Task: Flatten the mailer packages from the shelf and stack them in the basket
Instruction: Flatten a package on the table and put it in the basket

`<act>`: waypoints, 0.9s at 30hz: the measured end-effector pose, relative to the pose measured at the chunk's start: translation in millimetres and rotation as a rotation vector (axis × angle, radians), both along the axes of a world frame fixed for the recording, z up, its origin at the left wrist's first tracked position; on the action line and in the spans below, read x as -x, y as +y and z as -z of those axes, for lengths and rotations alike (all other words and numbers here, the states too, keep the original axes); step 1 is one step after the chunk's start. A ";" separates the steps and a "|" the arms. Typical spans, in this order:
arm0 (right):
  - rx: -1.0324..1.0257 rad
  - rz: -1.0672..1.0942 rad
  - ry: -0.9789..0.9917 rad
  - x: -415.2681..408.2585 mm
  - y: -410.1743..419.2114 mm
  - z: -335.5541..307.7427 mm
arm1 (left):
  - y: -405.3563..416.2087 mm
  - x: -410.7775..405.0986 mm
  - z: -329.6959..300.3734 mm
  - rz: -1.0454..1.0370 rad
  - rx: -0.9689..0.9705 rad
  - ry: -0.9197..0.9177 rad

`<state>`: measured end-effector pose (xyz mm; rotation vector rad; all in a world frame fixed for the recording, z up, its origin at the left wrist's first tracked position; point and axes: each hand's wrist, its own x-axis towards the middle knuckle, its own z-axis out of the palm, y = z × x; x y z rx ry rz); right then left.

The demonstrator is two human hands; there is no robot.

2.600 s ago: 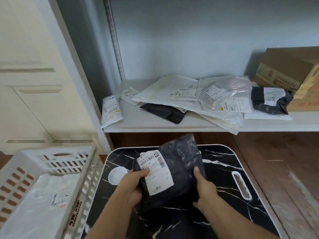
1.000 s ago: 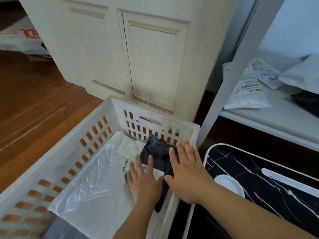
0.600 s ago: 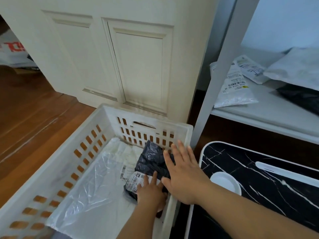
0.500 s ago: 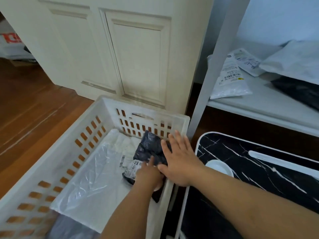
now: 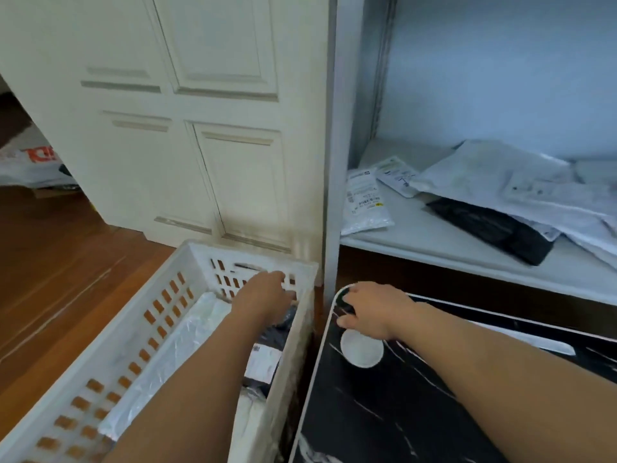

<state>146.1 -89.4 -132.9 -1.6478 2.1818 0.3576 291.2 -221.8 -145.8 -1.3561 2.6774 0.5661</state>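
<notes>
Mailer packages, head view. Black mailer [image 5: 267, 357] with a white label lies in the white slatted basket [image 5: 160, 315], against the basket's right wall, on top of a clear/white plastic mailer [image 5: 173, 345] that covers most of the basket floor. Basket sits on the wooden floor [image 5: 66, 255], in front of a cream panelled door [image 5: 207, 128].

Left hand [image 5: 265, 297] reaches into the far right corner of the basket, above the upper end of the black mailer. Fingers point down and away, hidden behind the back of the hand; whether they hold or press the mailer cannot be told. Frame is motion-blurred here.

Right hand [image 5: 367, 310] rests on the near-left corner of the black marble-patterned surface [image 5: 384, 412], just right of the basket. Fingers are loosely curled at the rounded edge; grip on the edge cannot be confirmed. A white round recess [image 5: 361, 351] in the surface lies just below the hand.

Shelf [image 5: 434, 242], right of the white upright post [image 5: 334, 162]: a small white labelled mailer [image 5: 365, 205] at the left end, a second small white one [image 5: 395, 173] behind it, a large white mailer [image 5: 484, 172] overlapping a black mailer on the shelf [image 5: 490, 228], more white mailers [image 5: 567, 208] towards the right edge of the frame.

Far left, on the floor beyond the door: a white bag with red lettering [image 5: 30, 162].
</notes>
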 end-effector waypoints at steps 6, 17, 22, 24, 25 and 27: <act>0.034 0.246 0.159 93.9 98.7 -19.9 | 51.5 60.4 -23.1 0.082 -0.061 0.155; -0.110 0.320 -0.004 132.5 150.2 15.9 | 75.8 184.2 -23.5 0.299 0.218 -0.185; 0.031 0.246 -0.036 141.8 139.0 24.0 | 53.7 200.9 -10.1 0.189 0.178 -0.219; 0.031 0.243 -0.039 148.9 144.6 29.5 | 46.6 204.5 -7.3 0.171 0.187 -0.169; 0.025 0.250 -0.043 151.8 148.1 31.1 | 43.8 204.6 -6.7 0.174 0.218 -0.150; 0.026 0.277 -0.068 156.2 156.4 33.8 | 42.1 203.3 -8.6 0.166 0.301 -0.087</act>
